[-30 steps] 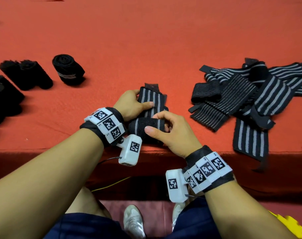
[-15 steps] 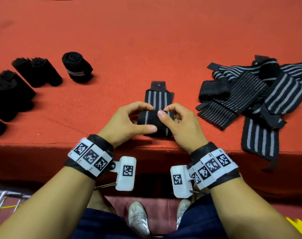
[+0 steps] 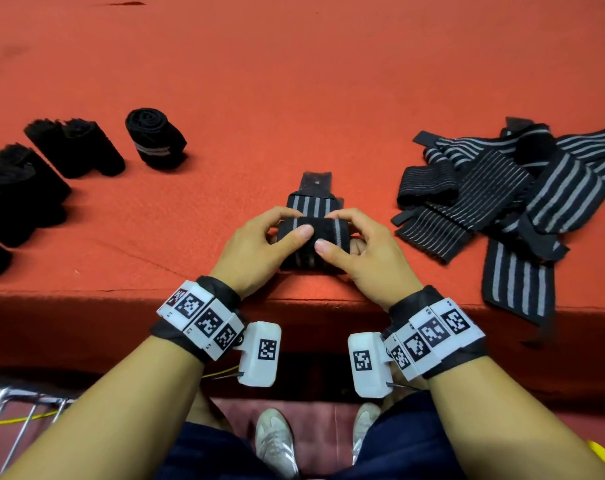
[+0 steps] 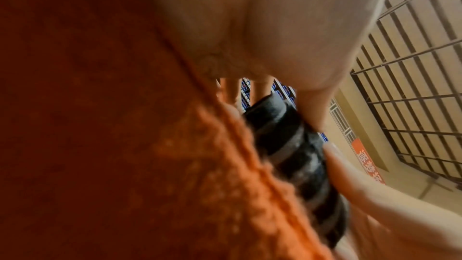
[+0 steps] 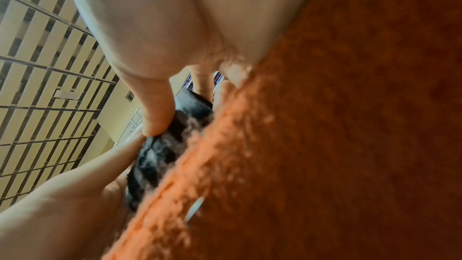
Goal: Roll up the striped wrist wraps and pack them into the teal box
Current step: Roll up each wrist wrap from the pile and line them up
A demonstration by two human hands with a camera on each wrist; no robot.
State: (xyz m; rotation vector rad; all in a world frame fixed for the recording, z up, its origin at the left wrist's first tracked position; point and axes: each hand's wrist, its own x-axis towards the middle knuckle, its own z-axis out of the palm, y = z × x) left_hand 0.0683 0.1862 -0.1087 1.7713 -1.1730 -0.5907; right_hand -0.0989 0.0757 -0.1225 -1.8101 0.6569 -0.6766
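Both hands are working on one striped wrap (image 3: 314,233) near the front edge of the red felt surface (image 3: 294,81). The left hand (image 3: 256,252) is curling around the left end of the rolled part, its thumb lying across the front of the roll and its fingers (image 3: 277,213) hooking over the top. The right hand (image 3: 367,256) is mirroring it on the right end, thumb pressing the front, fingers arching over the top. So each grip is pinching the roll between thumb and fingers. The unrolled tail of the wrap is lying flat on the surface beyond the hands, ending in a dark tab (image 3: 315,183).

From the left wrist view, the roll (image 4: 297,157) is sitting on the felt with gray stripes showing, squeezed between fingers. The right wrist view is showing the same roll (image 5: 170,139) under the thumb, blurred.

To the right, a loose pile of unrolled wraps (image 3: 515,192) is lying on the surface, one strip hanging over the front edge. To the left, finished rolls (image 3: 155,138) are standing well apart from the hands, in a row running toward the left edge. The teal box is not showing in any view.
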